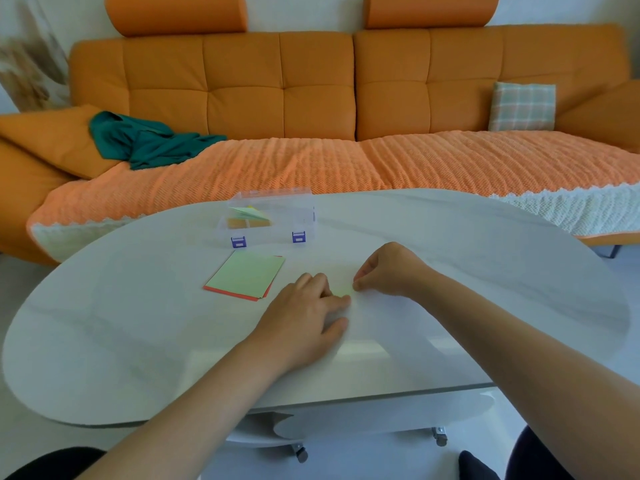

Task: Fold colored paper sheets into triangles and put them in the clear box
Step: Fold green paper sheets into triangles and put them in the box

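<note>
Nearer the person than the clear box (273, 216), the left hand (304, 306) presses straight fingers on a pale green sheet (341, 289) whose edge the right hand (384, 268) pinches, with the paper stack (246, 275) just before that box.

Left hand (304, 306) flat, fingers straight; right hand (388, 271) curled, fingers pinched together

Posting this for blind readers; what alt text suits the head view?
A person folds a pale green sheet on a white table, left grip pressing it flat, right grip pinching its edge. Beyond lie a stack of sheets and a clear box holding folded papers.
</note>
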A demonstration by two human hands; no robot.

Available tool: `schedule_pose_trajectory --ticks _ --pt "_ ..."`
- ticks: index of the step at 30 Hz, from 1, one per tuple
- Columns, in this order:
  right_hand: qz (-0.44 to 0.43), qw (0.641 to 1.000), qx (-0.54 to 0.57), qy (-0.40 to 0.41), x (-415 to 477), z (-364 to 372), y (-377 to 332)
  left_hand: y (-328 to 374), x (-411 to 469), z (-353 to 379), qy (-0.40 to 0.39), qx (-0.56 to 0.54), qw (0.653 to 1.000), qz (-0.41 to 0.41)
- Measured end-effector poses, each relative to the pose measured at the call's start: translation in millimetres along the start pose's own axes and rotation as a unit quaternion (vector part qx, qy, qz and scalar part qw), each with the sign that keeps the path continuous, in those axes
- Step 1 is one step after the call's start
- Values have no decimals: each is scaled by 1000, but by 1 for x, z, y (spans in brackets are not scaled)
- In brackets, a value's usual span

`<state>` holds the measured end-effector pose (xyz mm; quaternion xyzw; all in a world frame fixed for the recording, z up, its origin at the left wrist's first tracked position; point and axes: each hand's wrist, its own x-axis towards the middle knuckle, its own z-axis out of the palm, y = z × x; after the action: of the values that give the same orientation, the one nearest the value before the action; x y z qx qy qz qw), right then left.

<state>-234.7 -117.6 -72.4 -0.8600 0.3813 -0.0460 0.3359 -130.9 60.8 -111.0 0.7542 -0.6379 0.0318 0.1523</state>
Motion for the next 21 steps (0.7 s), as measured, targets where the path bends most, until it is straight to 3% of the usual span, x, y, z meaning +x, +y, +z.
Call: schedule_pose_trajectory --ticks 6,10,15,21 --pt "19 1000 -3 19 13 -4 5 -4 4 -2 26 -34 999 4" --pt "23 998 -5 64 21 -5 16 -9 8 -2 18 -99 994 -45" --pt "-51 997 22 51 11 -8 22 -25 16 -7 11 -127 989 -69" --pt "-193 981 7 4 -5 4 19 -29 18 -12 74 -102 992 -12"
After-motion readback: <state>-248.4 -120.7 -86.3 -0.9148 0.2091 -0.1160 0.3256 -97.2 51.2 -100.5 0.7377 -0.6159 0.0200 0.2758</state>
